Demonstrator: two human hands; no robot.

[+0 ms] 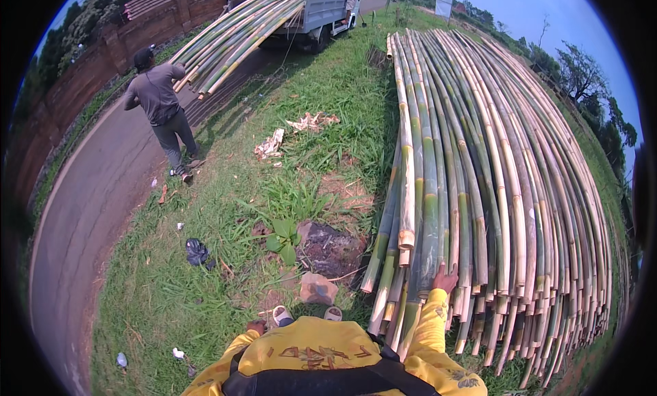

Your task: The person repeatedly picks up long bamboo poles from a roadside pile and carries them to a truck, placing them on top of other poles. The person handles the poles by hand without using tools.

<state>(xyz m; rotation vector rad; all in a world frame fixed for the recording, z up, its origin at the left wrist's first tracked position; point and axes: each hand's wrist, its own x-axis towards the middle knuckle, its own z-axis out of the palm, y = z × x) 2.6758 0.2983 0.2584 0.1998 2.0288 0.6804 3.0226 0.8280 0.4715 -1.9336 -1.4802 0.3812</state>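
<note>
A large stack of long green and tan bamboo poles [472,156] lies at the right, its near ends uneven. My right hand [445,280] rests on the stack near those ends, fingers stretched out and apart against the poles. Beside my yellow-sleeved body, low over the grass, is my left hand [256,326]. It is small in the picture, and its fingers are not clear enough to read. No object shows in it.
A person [161,105] stands at the road's edge beside bamboo poles [239,40] jutting from a truck [321,16]. A dark rock [332,247] and a flat pale stone [318,288] lie before my feet. A black plastic bag [197,252] is on the grass.
</note>
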